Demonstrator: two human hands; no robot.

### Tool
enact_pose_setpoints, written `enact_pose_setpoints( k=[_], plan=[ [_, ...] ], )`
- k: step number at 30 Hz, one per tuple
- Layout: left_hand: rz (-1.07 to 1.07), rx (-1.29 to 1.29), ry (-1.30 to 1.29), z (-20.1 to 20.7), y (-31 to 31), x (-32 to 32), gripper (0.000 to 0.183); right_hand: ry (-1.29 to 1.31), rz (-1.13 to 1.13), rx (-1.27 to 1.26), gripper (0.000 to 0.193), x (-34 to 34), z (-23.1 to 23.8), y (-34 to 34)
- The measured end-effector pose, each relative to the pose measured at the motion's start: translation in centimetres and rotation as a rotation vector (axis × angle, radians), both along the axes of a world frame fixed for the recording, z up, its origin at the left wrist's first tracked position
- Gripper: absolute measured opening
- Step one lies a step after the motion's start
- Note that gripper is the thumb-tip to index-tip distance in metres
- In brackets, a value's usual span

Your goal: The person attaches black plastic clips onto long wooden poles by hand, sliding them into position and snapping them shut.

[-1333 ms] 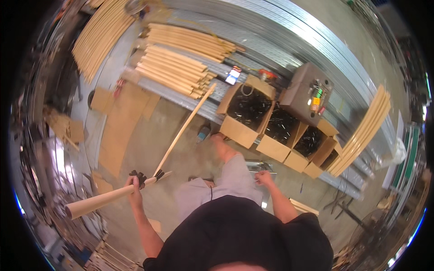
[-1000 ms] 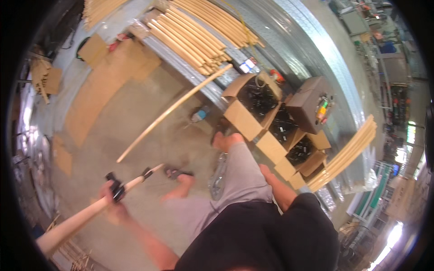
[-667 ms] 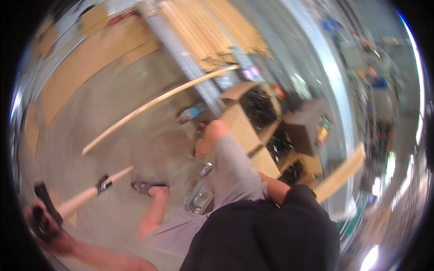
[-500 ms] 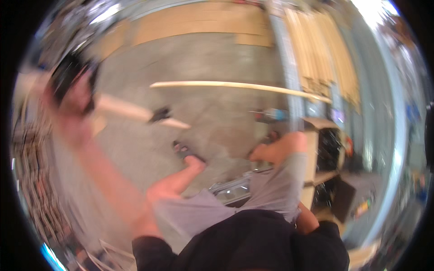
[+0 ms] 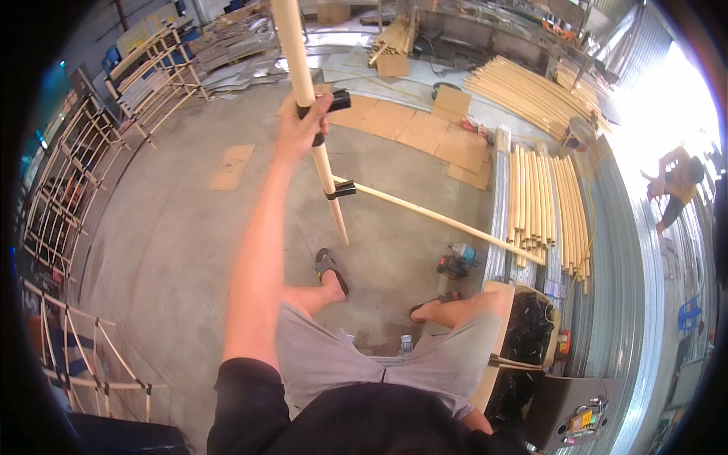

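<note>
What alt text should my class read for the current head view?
A person's left hand grips a long tan pole fitted with black clamps over a concrete floor. To the right are stacked poles, a cordless drill and heaped black parts; the right hand is hidden.

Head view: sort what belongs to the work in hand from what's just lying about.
Belongs:
held pole, in the left hand
black clips on it
probably the black parts in the open box
probably the stacked poles

Apparently just lying about:
drill on the floor
cardboard sheets
small cardboard piece
</note>
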State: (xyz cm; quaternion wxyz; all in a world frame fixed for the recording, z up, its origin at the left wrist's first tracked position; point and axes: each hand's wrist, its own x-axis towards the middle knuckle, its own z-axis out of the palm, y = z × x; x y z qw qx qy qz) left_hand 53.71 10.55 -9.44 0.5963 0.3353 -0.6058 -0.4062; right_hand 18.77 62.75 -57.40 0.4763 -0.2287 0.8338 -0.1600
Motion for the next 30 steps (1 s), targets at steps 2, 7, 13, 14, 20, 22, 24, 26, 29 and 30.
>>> enact_pose_setpoints(
  k=[2,7,13,14,20,22,24,26,29,30],
  plan=[
    [-0.017,0.025,-0.01,0.3,2.4,0.6,0.033,-0.012,-0.007,-0.024,0.042,-0.1,0.0,1.1],
    [0.052,-0.071,-0.222,-0.6,7.1,0.6,0.036,-0.026,-0.071,-0.092,0.042,-0.6,0.1,5.4],
    [0.205,-0.261,-0.349,-3.0,10.3,2.0,0.047,-0.075,-0.172,-0.185,0.042,1.5,0.5,10.4],
    [0.237,-0.304,-0.398,-4.0,8.9,3.1,0.049,-0.09,-0.189,-0.21,0.042,2.2,0.6,11.0],
    [0.485,-0.551,-0.721,-5.3,3.9,2.8,0.047,-0.158,-0.395,-0.46,0.043,3.0,2.5,16.6],
    [0.454,-0.473,-0.919,-7.5,3.2,7.4,0.046,-0.243,-0.377,-0.557,0.043,4.2,8.1,17.7],
    [0.493,-0.399,-1.102,-7.1,2.1,13.9,0.047,-0.595,-0.394,-0.569,0.039,5.1,10.3,19.7],
    [0.617,-0.242,-1.218,-5.0,3.0,16.6,0.048,-0.552,-0.46,-0.502,0.034,5.5,11.1,24.5],
    [0.596,-0.206,-1.081,-5.5,6.1,15.1,0.051,-0.704,-0.696,-0.549,0.032,5.7,13.1,36.2],
    [0.471,-0.329,-0.964,-6.9,7.5,13.5,0.05,-0.645,-0.83,-0.505,0.031,6.4,12.7,40.4]
  ],
)
